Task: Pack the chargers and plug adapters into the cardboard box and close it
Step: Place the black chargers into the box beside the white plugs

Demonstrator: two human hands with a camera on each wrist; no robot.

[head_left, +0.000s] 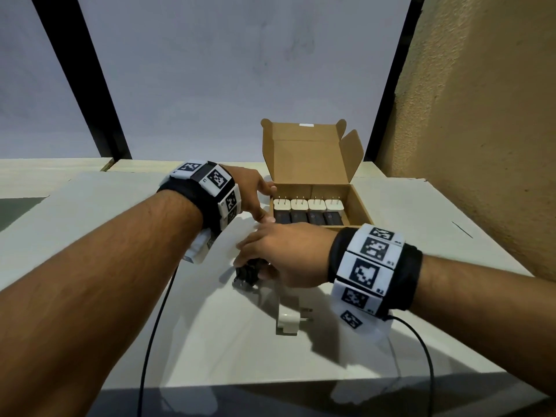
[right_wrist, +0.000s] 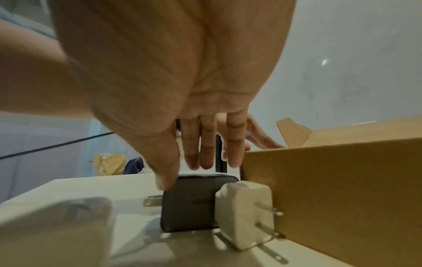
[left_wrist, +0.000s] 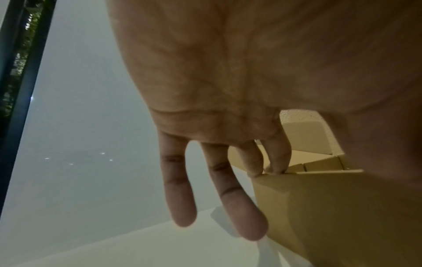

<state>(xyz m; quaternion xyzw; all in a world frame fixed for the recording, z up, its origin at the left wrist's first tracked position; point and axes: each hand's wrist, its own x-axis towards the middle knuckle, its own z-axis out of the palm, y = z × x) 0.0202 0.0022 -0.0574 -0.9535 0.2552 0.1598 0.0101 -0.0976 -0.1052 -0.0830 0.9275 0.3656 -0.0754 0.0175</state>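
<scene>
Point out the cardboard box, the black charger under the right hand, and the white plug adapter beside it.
cardboard box [head_left: 359,206]: head view, bare inner right wall.
black charger [right_wrist: 187,204]: right wrist view, its dark front face.
white plug adapter [right_wrist: 244,213]: right wrist view, its white body, behind the prongs.

Indoor room, white table [head_left: 421,206], frosted window [head_left: 240,70], textured wall [head_left: 481,115]

The white table [head_left: 421,311] carries the open cardboard box [head_left: 359,210] beyond both hands, a black charger [right_wrist: 189,204] under the right hand [head_left: 288,254], and a white plug adapter [head_left: 290,322] nearer than it.
</scene>
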